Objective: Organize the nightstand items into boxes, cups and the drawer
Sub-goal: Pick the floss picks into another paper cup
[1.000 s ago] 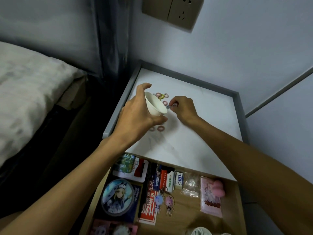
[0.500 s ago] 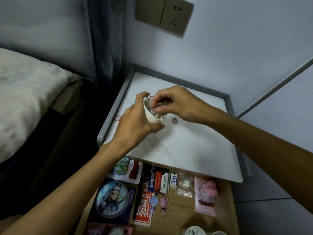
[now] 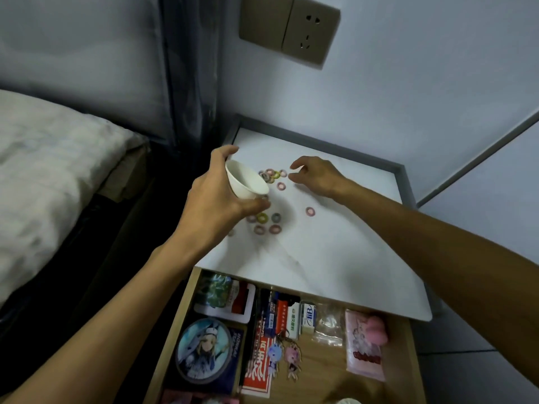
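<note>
Bed [image 3: 43,176] at left, white tabletop [image 3: 335,252], open drawer [image 3: 320,371] below, filled with cards [image 3: 204,351] and keychains [image 3: 291,355], white cup [image 3: 245,183] gripped by left hand [image 3: 213,199] above tabletop, tilted, mouth directed up-right toward right hand [image 3: 315,176], fingers loosely curled, nothing held, above scattered coloured rings [image 3: 281,186].

Wall [image 3: 408,83]: pale, plain finish, fills the upper and right part of the frame. Socket plate [image 3: 288,30]: tan, two panels side by side, mounted on the wall at top centre; the right panel shows socket holes, the left panel is blank. Grey strip [image 3: 478,153]: runs diagonally across the wall at right, from the frame edge downward to the left. Dark curtain [image 3: 189,77]: hangs vertically left of centre, semi-sheer, folds visible. Bed [image 3: 43,176]: occupies the left of the frame, covered with pale crumpled bedding. Brown board [image 3: 128,173]: sits at the bed's right edge, under the bedding. Floor [image 3: 472,371]: grey, lower right, with one seam line visible.
</note>
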A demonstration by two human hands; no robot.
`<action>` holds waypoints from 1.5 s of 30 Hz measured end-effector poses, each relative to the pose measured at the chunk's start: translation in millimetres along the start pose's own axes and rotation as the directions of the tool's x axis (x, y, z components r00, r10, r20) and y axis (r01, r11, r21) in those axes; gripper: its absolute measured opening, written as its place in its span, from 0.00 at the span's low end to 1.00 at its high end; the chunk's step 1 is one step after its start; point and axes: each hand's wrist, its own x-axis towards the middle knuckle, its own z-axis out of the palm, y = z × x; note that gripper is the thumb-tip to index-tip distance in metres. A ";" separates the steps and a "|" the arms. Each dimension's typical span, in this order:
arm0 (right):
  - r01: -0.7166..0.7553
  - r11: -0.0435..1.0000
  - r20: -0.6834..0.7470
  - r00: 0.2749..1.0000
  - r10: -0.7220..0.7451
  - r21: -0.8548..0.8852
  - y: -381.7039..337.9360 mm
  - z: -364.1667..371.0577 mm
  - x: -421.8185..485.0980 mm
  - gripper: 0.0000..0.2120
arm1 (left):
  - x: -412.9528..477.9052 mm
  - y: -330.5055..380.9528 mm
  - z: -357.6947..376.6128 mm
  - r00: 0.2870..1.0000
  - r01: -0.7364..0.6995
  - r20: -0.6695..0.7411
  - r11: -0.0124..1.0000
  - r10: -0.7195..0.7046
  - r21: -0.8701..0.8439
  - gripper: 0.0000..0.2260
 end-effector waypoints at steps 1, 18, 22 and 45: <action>-0.005 1.000 -0.005 1.000 0.005 -0.030 2.4 8.0 8.3 0.18 | 2.2 -1.6 -2.7 1.000 0.008 -0.013 1.000 -0.008 -0.002 0.43; 0.237 0.970 -0.034 0.971 -0.235 0.063 -22.2 45.5 2.3 0.05 | 9.5 -6.3 -8.5 0.999 0.010 -0.037 1.000 -0.010 0.026 0.42; 0.261 0.962 -0.091 0.963 -0.254 0.076 -23.1 18.5 -16.9 0.02 | 4.6 -5.3 -2.7 1.000 0.013 -0.018 0.999 -0.012 0.045 0.42; 0.054 0.991 -0.014 0.999 -0.053 0.124 -15.8 4.5 -37.1 0.12 | 9.9 0.0 -16.1 0.994 0.000 -0.111 1.000 -0.003 -0.024 0.41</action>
